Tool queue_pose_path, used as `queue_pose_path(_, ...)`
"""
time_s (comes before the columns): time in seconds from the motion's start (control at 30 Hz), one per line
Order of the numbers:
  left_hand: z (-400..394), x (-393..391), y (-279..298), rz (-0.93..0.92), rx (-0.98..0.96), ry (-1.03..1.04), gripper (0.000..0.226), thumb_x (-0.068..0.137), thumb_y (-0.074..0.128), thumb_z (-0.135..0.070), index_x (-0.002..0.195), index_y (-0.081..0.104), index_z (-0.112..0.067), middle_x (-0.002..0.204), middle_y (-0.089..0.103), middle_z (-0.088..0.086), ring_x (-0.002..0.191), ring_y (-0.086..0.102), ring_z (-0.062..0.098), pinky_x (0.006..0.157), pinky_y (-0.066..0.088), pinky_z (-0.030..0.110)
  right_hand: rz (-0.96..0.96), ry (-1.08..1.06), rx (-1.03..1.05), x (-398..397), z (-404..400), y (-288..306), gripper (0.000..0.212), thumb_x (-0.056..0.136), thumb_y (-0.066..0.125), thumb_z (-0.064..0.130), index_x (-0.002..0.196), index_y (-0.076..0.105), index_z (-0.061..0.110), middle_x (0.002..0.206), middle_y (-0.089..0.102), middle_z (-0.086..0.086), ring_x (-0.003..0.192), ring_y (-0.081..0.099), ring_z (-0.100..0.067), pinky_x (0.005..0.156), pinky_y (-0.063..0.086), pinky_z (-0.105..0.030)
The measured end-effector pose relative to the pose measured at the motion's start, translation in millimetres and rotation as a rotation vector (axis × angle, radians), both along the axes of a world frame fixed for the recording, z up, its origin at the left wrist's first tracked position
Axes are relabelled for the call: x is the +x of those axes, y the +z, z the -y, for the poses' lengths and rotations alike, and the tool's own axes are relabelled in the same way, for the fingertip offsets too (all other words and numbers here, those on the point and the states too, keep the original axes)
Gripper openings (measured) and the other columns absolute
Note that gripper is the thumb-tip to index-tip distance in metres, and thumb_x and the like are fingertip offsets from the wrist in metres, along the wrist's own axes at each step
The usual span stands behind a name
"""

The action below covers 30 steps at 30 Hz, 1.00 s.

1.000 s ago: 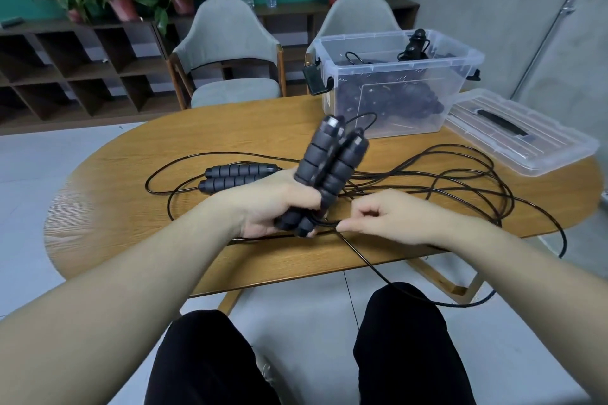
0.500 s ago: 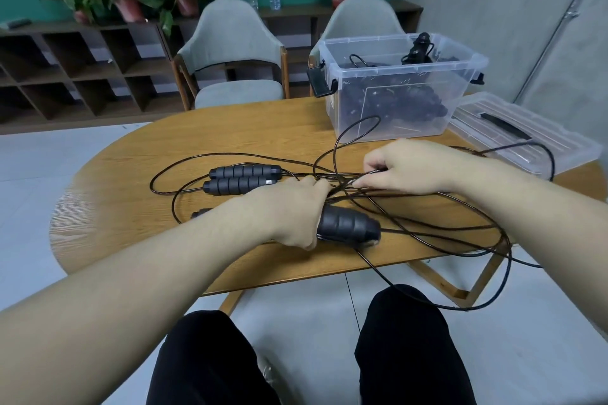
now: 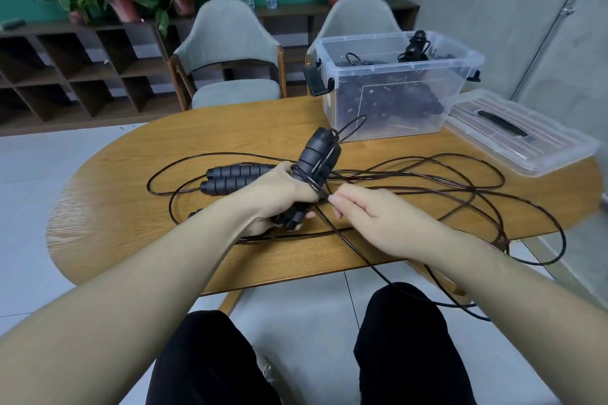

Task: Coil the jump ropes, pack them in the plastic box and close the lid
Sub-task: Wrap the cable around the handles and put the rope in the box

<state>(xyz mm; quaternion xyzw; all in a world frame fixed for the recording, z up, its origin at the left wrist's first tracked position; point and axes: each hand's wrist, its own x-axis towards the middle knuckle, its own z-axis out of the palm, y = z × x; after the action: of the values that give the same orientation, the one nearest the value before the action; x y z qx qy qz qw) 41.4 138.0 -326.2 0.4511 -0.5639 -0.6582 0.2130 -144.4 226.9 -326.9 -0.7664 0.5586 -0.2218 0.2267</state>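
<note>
The left hand (image 3: 279,194) gripped a pair of black ribbed foam jump-rope handles (image 3: 316,161), tilted up over the oval wooden table (image 3: 131,207). The right hand (image 3: 371,220) pinched the thin black cord (image 3: 427,187) just beside them. The clear plastic box (image 3: 394,92) stood far right, open, its clear lid (image 3: 519,138) lying beside it.

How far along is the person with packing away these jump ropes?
Partly done. Several coiled ropes already lie in the plastic box. In hand: the left hand grips a pair of handles while the right hand pinches the cord to wind it. Left: another rope's handles on the table, and the lid is still off.
</note>
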Motion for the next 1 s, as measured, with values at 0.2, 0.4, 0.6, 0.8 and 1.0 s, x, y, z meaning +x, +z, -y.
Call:
queue_pose_path(0.2, -28, 3, -6, -0.249, 0.076, -0.178, 0.030, 0.076, 0.065, 0.001, 0.102, 0.052, -0.006, 0.076, 0.063, 0.009, 0.068, 0.066, 0.021, 0.062, 0.052, 0.037, 0.058, -0.008, 0.079, -19, -5, -25, 0.031, 0.101, 0.042, 0.048, 0.078, 0.055, 0.032, 0.071, 0.055, 0.011, 0.067, 0.050, -0.003, 0.067, 0.042, -0.028)
queue_pose_path(0.4, -42, 4, -7, -0.155, -0.065, -0.294, 0.055, 0.078, 0.071, 0.010, 0.125, 0.046, -0.003, 0.095, 0.066, 0.019, 0.087, 0.065, 0.031, 0.064, 0.053, 0.037, 0.027, 0.036, 0.201, -30, -7, -28, 0.046, 0.083, 0.045, 0.072, 0.082, 0.064, 0.030, 0.074, 0.061, 0.005, 0.071, 0.055, -0.010, 0.070, 0.049, -0.038)
queue_pose_path(0.6, -43, 6, 7, 0.259, -0.489, -0.480, 0.042, 0.070, 0.088, -0.008, 0.102, 0.068, -0.025, 0.100, 0.072, -0.004, 0.094, 0.068, 0.014, 0.087, 0.056, 0.031, -0.357, 0.144, 0.202, -39, 4, -13, 0.013, 0.095, 0.058, 0.034, 0.090, 0.064, 0.024, 0.088, 0.069, 0.004, 0.083, 0.063, -0.012, 0.075, 0.051, -0.029)
queue_pose_path(0.8, -57, -9, 22, 0.723, -0.913, -0.815, 0.048, 0.074, 0.076, -0.020, 0.117, 0.060, -0.031, 0.111, 0.056, -0.010, 0.090, 0.057, 0.016, 0.078, 0.051, 0.036, -0.638, 0.152, 0.066, -38, 20, 4, 0.046, 0.082, 0.051, 0.069, 0.071, 0.052, 0.025, 0.060, 0.050, 0.005, 0.058, 0.043, -0.007, 0.052, 0.032, -0.029)
queue_pose_path(1.0, -53, -13, 20, 1.076, -1.195, -0.631, 0.041, 0.089, 0.064, -0.025, 0.121, 0.039, -0.022, 0.118, 0.038, 0.002, 0.059, 0.036, 0.014, 0.056, 0.038, 0.035, -0.495, 0.000, -0.073, -36, 31, 23, 0.049, 0.083, 0.062, 0.063, 0.062, 0.048, 0.021, 0.053, 0.047, 0.004, 0.057, 0.045, -0.016, 0.054, 0.040, -0.034)
